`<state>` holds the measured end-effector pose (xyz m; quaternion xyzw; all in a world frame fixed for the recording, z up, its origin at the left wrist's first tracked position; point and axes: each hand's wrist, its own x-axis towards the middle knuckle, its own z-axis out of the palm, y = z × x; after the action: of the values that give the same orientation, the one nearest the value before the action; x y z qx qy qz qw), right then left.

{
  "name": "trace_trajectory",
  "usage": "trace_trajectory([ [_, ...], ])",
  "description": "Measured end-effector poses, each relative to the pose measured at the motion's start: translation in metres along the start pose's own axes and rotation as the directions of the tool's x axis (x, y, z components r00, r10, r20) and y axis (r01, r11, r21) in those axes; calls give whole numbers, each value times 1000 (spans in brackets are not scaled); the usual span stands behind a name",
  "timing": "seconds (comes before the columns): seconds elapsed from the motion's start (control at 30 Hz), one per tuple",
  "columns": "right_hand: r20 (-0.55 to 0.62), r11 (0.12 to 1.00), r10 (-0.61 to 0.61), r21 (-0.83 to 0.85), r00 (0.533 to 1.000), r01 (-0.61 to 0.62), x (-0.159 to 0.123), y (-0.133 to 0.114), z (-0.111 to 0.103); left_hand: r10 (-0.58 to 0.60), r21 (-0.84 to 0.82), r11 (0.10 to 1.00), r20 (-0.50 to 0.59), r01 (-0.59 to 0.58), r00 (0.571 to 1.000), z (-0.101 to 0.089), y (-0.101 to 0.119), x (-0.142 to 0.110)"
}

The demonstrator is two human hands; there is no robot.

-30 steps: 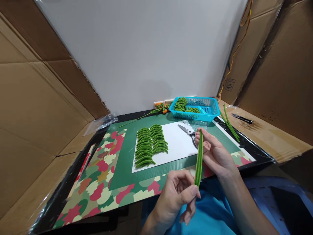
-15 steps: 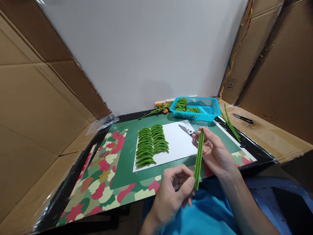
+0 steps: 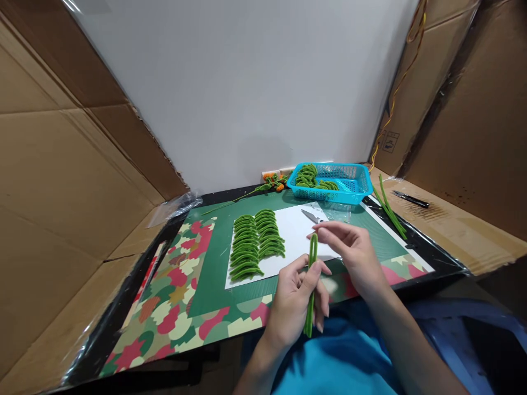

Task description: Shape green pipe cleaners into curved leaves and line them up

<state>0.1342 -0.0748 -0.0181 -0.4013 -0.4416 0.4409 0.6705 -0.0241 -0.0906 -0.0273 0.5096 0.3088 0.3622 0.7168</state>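
Note:
My left hand [image 3: 295,299] pinches a green pipe cleaner [image 3: 309,318] between thumb and fingers. The pipe cleaner is bent double, with a narrow loop at its upper end and its legs hanging below the hand. At the top of that loop, my right hand [image 3: 354,249] has thumb and fingertips closed on the bend. Scissors [image 3: 309,215] lie behind the right hand, their handles mostly covered by it. On the white sheet [image 3: 294,241], short curved green pipe-cleaner pieces [image 3: 246,247] are stacked in two columns.
A blue basket [image 3: 358,198] at the back holds more curved green pieces. Left of it lies a stem with orange flowers [image 3: 272,178]. Long green pipe cleaners [image 3: 389,211] and a black-handled cutting tool [image 3: 414,200] lie at right. Cardboard walls [image 3: 61,181] flank the table.
My left hand has slid up and gripped the pipe cleaner nearer its middle. The right hand has moved left to its top, where an open loop now shows. The pipe cleaner has shifted left and lower.

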Motion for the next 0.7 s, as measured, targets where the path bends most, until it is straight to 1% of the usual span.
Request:
trace_trajectory([
  [0.03,-59,989,-72,-130,996,63,3,0,-7,2,6,1000,-14,-2,1000,0,-1,1],
  [0.07,-120,948,-156,-297,980,114,6,-1,-16,6,18,1000,-32,-6,999,1,-2,1],
  [0.1,-159,871,-249,-468,955,149,10,-1,-26,14,34,999,-55,-12,998,1,-2,1],
  [0.13,-153,769,-326,-618,933,167,14,-1,-35,20,51,999,-75,-17,997,1,-3,1],
  [0.17,-110,668,-363,-723,925,176,17,-1,-45,26,63,998,-91,-20,996,1,-3,1],
  [0.2,-54,586,-356,-791,933,178,20,0,-53,28,68,997,-103,-21,994,2,-3,1],
  [0.23,-7,530,-313,-831,950,169,22,2,-59,25,70,997,-110,-18,994,2,-3,1],
  [0.3,63,437,-190,-888,980,142,24,6,-67,15,71,997,-115,-7,993,2,-2,1],
  [0.37,109,330,-82,-935,991,130,23,11,-67,19,76,997,-131,-9,991,1,-1,0],
  [0.4,127,270,-51,-953,991,136,22,13,-65,25,78,997,-140,-14,990,2,-1,0],
  [0.47,161,158,-30,-974,987,163,19,14,-60,39,76,997,-152,-28,988,2,-1,-1],
  [0.5,168,115,-34,-979,985,170,18,14,-57,43,72,997,-150,-33,988,2,-1,-1],
  [0.53,158,89,-39,-983,987,161,17,13,-54,45,66,997,-144,-36,989,2,-2,-1],
  [0.6,84,90,-48,-992,995,88,15,10,-49,41,48,998,-124,-36,991,1,-3,-1],
  [0.67,-31,160,-72,-987,997,-19,14,7,-46,37,24,999,-102,-34,994,0,-4,-1],
  [0.7,-80,218,-95,-974,992,-58,14,7,-46,35,11,999,-93,-34,995,-1,-4,-1],
])
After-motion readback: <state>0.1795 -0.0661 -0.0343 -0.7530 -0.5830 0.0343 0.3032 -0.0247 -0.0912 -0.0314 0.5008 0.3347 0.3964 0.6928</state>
